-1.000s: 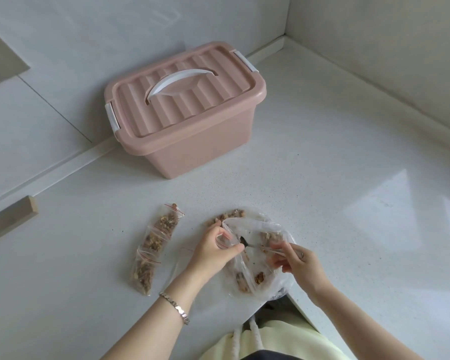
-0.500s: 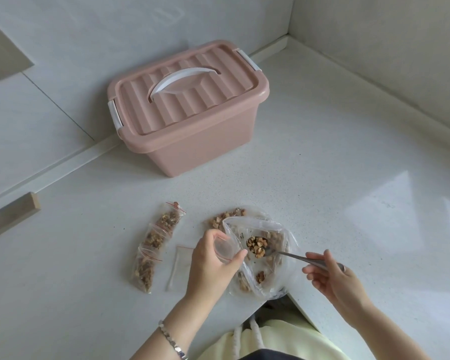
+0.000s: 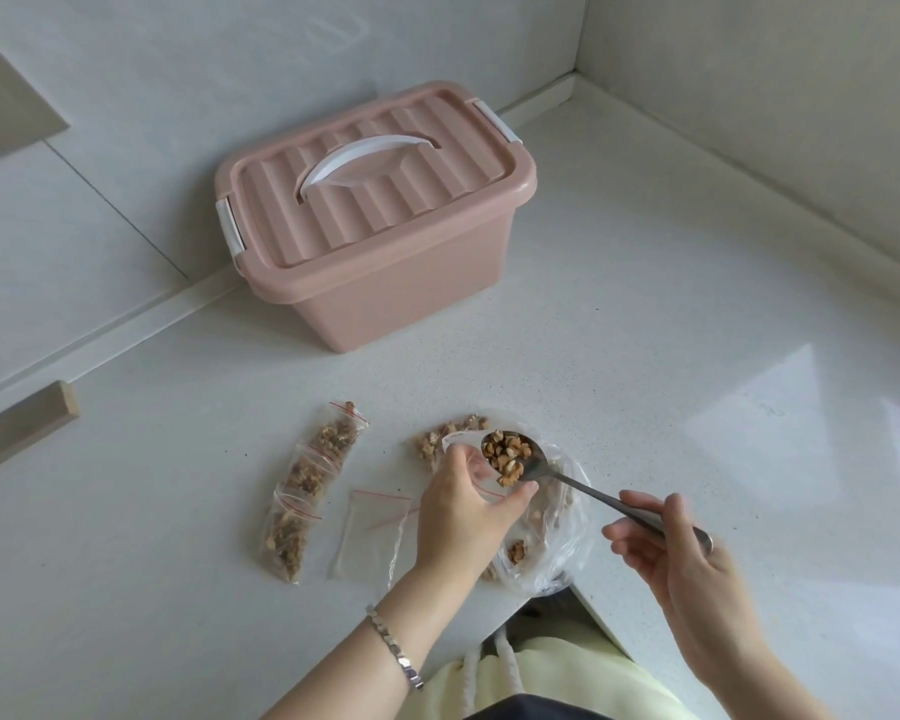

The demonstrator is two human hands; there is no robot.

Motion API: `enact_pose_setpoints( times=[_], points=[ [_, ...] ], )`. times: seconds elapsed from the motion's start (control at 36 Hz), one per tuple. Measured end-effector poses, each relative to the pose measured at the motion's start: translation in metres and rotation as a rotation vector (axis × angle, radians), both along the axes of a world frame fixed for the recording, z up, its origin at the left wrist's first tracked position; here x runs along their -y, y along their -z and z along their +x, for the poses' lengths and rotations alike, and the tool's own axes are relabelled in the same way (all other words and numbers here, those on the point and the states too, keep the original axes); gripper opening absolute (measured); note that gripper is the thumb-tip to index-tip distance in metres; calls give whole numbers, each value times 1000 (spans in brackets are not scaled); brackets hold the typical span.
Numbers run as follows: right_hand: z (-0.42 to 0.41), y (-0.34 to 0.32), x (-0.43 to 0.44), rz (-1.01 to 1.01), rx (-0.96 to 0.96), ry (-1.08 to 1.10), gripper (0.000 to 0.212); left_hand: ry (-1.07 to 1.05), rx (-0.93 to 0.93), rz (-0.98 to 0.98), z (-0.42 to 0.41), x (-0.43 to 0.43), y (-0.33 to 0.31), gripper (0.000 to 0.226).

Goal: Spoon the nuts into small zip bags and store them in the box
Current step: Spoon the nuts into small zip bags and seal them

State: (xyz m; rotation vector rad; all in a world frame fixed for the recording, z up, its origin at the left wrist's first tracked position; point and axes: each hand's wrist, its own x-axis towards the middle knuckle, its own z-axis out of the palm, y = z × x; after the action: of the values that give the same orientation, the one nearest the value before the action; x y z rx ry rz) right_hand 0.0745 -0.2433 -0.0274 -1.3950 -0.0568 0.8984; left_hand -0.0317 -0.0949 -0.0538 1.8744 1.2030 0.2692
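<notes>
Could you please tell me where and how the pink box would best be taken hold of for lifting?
Grip the white handle in the middle of the lid of the pink box, coming from above: it spans a recess, leaving room for fingers underneath. The smooth, tapering walls would probably give a poorer hold.

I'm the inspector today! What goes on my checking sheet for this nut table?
Surface: white counter, with a bright sun patch on the right.
Job's things: pink box, lid on; filled bags in a row; empty bags flat beside them; big nut bag; spoon heaped with nuts.
Clutter: nothing seen.
Hands: left hand holds a small bag open; right hand holds the spoon's handle.
Cables: nothing seen.
Surroundings: pale walls meeting in a corner.
</notes>
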Motion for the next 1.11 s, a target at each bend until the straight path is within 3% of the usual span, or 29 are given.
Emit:
enact_pose_setpoints(
  times=[0.14, 0.47, 0.61, 0.72, 0.81, 0.94, 1.11],
  points=[
    [-10, -5, -2, -33, 258, 10, 83, 22, -27, -32, 2, 0, -1, 46],
    [-17, -15, 8, -62, 844, -241, 30, 3, 29, -15, 1, 3, 0, 46],
    [-12, -11, 9, -34, 1047, -302, 25, -2, 39, -5, -1, 2, 3, 39],
    [-8, -18, 10, -36, 960, -208, 29, -26, 46, 13, -6, 0, 1, 41],
    [-5, -14, 8, -161, 808, -152, 36, -70, 63, 26, -12, -1, 0, 41],
    [2, 13, -1, -342, 631, -223, 30, -132, 10, 95, -26, -6, 1, 40],
    [2, 39, -29, -331, 598, -312, 18, -129, -66, -1, -36, -12, 10, 39]
  ],
)
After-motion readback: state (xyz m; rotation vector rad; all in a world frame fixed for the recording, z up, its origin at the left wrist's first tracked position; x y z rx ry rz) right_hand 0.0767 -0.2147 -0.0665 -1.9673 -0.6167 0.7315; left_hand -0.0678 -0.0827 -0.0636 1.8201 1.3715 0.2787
